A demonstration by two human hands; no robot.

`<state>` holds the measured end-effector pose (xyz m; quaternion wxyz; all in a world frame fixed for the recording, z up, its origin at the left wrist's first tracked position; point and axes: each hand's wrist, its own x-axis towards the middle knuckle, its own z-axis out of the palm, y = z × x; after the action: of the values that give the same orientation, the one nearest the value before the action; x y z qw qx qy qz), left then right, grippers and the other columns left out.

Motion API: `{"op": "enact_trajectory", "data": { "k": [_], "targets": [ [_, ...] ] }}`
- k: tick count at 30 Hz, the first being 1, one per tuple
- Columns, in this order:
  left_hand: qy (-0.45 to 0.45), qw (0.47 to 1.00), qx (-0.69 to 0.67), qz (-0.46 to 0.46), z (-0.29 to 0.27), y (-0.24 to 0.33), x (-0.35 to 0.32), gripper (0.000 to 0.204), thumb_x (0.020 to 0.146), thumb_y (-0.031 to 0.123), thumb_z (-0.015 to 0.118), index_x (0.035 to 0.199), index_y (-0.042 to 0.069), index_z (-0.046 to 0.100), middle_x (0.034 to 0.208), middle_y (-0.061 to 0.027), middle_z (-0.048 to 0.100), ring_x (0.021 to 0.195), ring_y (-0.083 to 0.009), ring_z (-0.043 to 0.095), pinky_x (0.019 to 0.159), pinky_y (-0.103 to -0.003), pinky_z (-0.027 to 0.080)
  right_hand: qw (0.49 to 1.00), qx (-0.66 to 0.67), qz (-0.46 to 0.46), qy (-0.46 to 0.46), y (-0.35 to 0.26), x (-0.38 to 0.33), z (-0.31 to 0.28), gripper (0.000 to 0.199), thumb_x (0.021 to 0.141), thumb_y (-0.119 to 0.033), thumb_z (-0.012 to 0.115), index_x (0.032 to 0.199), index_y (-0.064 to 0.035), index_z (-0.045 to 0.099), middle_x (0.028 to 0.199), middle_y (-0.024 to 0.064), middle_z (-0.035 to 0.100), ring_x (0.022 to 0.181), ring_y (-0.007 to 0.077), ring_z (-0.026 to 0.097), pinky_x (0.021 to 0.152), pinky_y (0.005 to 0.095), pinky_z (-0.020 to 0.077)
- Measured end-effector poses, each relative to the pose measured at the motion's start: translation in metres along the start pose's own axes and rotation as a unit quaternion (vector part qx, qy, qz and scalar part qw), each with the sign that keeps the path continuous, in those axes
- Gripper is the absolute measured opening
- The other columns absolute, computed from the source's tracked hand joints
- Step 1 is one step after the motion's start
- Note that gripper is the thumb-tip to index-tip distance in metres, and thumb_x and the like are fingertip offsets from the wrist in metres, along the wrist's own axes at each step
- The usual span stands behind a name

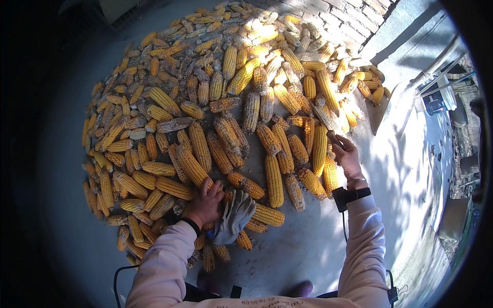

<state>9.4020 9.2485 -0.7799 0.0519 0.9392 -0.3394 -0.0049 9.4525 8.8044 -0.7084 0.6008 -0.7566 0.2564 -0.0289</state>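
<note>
Your left hand [205, 203] rests on the cobs at about 7 o'clock of the pile, fingers spread and flat, gripping nothing; a grey glove [233, 218] lies just beside it at its 3 o'clock, touching the wrist side. Your right hand [346, 156] is at 3 o'clock of the pile, closed round the dark handle of a knife [323, 119]; the blade points up toward 11 o'clock and lies over the cobs there. A black strap [350, 195] sits on that wrist, a cable running down the sleeve.

No container shows near you; the corn pile [226, 118] lies loose on the concrete floor [303, 246], spreading from 12 o'clock round to 8 o'clock. A flat tan board [381, 114] leans at 2 o'clock, just past the last cobs; I cannot tell whether it is part of a box.

Edges: a brick wall [354, 15] closes the pile at 1 o'clock; a low kerb runs from 2 to 4 o'clock with clutter beyond it. Bare concrete opens at 5 o'clock between your forearms and along your right side, in dappled sun; the left side, at 9 o'clock, is in shade, with floor between the cobs and the dark rim.
</note>
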Motion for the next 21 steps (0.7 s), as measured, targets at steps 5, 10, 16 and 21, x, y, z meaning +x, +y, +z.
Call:
{"op": "enact_trajectory", "data": {
  "k": [5,10,16,21],
  "targets": [
    [-0.015,1.000,0.002,-0.008,-0.002,0.001,0.000,0.033,0.072,0.037,0.055,0.094,0.012,0.057,0.130,-0.0095,0.032,0.124,-0.0404,0.016,0.093,-0.057,0.026,0.979,-0.002,0.006,0.206,0.011,0.002,-0.005,0.034,0.082,-0.016,0.056,0.113,-0.0042,0.051,0.078,0.0043,0.060,0.047,0.0071,0.047,0.041,0.0207,0.0388],
    [-0.023,1.000,0.020,-0.005,-0.003,0.002,-0.001,0.033,0.072,0.036,0.055,0.095,0.012,0.056,0.131,-0.0093,0.030,0.125,-0.0405,0.014,0.095,-0.056,0.025,0.993,-0.074,0.044,0.085,0.022,0.008,-0.003,0.035,0.083,-0.016,0.053,0.116,-0.0042,0.053,0.067,-0.0007,0.052,0.040,0.0071,0.041,0.036,0.0210,0.0343],
    [-0.028,0.999,-0.011,-0.012,-0.003,0.001,-0.001,0.032,0.072,0.034,0.056,0.097,0.014,0.056,0.132,-0.0079,0.029,0.126,-0.0400,0.013,0.095,-0.057,0.024,0.991,-0.066,0.024,-0.112,0.005,-0.045,0.030,0.038,0.080,-0.008,0.057,0.115,0.0034,0.051,0.107,0.0112,0.060,0.097,0.0134,0.056,0.084,0.0236,0.0426],
    [-0.041,0.999,-0.014,-0.020,-0.005,0.001,-0.002,0.033,0.072,0.034,0.056,0.098,0.013,0.056,0.133,-0.0080,0.030,0.125,-0.0401,0.015,0.095,-0.058,0.025,0.981,-0.063,-0.009,0.186,0.023,-0.020,0.001,0.036,0.082,-0.014,0.054,0.114,0.0017,0.051,0.077,0.0046,0.060,0.058,0.0101,0.055,0.053,0.0241,0.0461]
  ]
}}
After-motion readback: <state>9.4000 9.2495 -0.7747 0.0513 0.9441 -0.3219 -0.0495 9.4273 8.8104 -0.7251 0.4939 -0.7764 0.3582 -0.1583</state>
